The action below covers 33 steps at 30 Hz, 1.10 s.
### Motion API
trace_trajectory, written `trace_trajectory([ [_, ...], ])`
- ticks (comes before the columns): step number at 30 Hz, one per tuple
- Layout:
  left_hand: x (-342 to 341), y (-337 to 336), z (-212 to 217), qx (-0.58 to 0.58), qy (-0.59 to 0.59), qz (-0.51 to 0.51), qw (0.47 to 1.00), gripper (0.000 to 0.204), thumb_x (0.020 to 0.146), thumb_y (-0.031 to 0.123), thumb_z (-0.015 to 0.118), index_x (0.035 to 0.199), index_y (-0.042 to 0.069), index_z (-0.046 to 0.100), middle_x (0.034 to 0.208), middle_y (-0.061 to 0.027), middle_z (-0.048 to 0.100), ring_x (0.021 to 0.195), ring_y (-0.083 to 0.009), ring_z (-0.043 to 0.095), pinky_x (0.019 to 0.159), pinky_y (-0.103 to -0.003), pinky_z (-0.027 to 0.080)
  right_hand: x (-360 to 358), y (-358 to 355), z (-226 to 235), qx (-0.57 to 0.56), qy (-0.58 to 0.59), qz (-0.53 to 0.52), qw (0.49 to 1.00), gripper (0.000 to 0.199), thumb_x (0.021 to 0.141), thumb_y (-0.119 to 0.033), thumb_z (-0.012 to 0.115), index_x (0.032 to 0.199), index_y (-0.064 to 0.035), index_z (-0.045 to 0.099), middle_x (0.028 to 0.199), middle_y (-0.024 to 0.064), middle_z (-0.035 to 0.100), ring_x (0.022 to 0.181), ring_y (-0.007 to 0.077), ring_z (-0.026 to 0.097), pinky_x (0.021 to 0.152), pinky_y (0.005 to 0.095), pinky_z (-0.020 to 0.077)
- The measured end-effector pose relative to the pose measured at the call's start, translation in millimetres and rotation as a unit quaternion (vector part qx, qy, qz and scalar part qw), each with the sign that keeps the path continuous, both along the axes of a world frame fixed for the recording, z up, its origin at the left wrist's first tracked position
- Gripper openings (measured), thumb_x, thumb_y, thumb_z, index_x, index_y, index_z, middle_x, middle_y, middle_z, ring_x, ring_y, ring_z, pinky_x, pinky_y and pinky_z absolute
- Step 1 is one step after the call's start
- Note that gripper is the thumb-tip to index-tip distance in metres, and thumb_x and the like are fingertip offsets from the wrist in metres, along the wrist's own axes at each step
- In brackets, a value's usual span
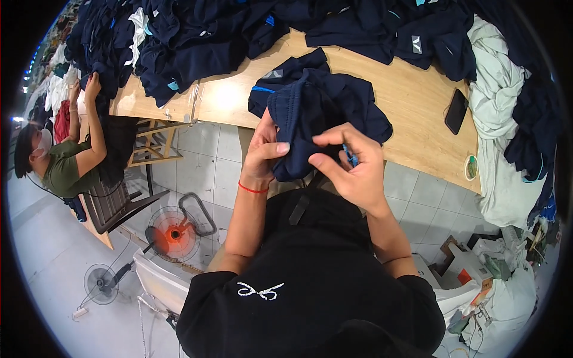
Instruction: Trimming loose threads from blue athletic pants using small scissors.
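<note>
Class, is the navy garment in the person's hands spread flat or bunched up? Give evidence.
Bunched up: the left hand grips the navy garment near its gathered band, and the cloth shows uneven folds.

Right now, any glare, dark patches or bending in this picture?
Head view: glare whitens part of the wooden table; head view, folds of the held navy garment look nearly black; head view, a rounded, fisheye-bent image with black corners.
</note>
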<state>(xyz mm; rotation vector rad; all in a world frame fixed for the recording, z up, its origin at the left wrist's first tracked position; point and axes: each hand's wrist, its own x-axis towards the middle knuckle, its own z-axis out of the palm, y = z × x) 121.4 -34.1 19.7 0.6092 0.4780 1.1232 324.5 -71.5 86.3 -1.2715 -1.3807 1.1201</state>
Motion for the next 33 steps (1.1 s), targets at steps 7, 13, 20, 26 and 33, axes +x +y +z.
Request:
trace_trajectory([
  [7,31.9,0.7,2.7,0.07,0.148,0.091,0.982,0.078,0.108,-0.003,0.062,0.173,0.013,0.021,0.133,-0.0045,0.064,0.104,-0.0067,0.064,0.089,-0.023,0.054,1.0,-12.4,10.0,0.142,-0.14,-0.11,0.974,0.029,0.075,0.011,0.083,0.102,0.0024,0.076,0.083,0.007,0.064,0.068,0.0173,0.063,0.054,0.0285,0.0471],
  [13,60.3,-3.8,-33.9,0.073,0.117,0.162,0.977,0.108,0.107,-0.008,0.061,0.173,0.031,-0.015,0.119,-0.0064,0.065,0.094,-0.0059,0.063,0.077,-0.02,0.052,-30.8,-25.6,6.4,0.263,-0.227,-0.117,0.93,0.034,0.073,0.011,0.087,0.104,0.0014,0.079,0.079,0.0062,0.067,0.057,0.0156,0.061,0.049,0.0295,0.0461],
  [20,62.9,-0.8,-20.5,0.087,0.067,0.136,0.985,0.112,0.106,-0.008,0.06,0.171,0.033,-0.021,0.136,-0.0174,0.067,0.104,-0.0132,0.071,0.081,-0.025,0.059,-39.7,-34.2,-8.6,0.248,-0.18,-0.101,0.946,0.036,0.076,0.011,0.088,0.111,0.0036,0.08,0.085,0.0074,0.07,0.058,0.0144,0.062,0.05,0.0279,0.0473],
  [26,28.8,24.7,23.4,-0.125,-0.101,0.154,0.975,0.065,0.106,0.024,0.065,0.159,-0.004,0.04,0.131,-0.0162,0.071,0.107,-0.0184,0.075,0.084,-0.028,0.064,-26.6,-38.8,-1.1,0.142,-0.044,0.02,0.989,0.033,0.079,0.014,0.084,0.109,0.0012,0.081,0.087,0.0096,0.073,0.07,0.0201,0.072,0.061,0.0296,0.0556],
  [33,-36.7,60.7,-53.6,-0.12,0.194,-0.037,0.973,0.03,0.102,0.015,0.064,0.125,-0.003,0.071,0.117,-0.0106,0.079,0.108,-0.018,0.075,0.09,-0.03,0.062,6.8,-38.6,-38.3,0.001,-0.013,0.186,0.983,0.029,0.082,0.013,0.08,0.107,-0.0015,0.082,0.094,0.0129,0.078,0.081,0.0238,0.079,0.072,0.0293,0.0607],
])
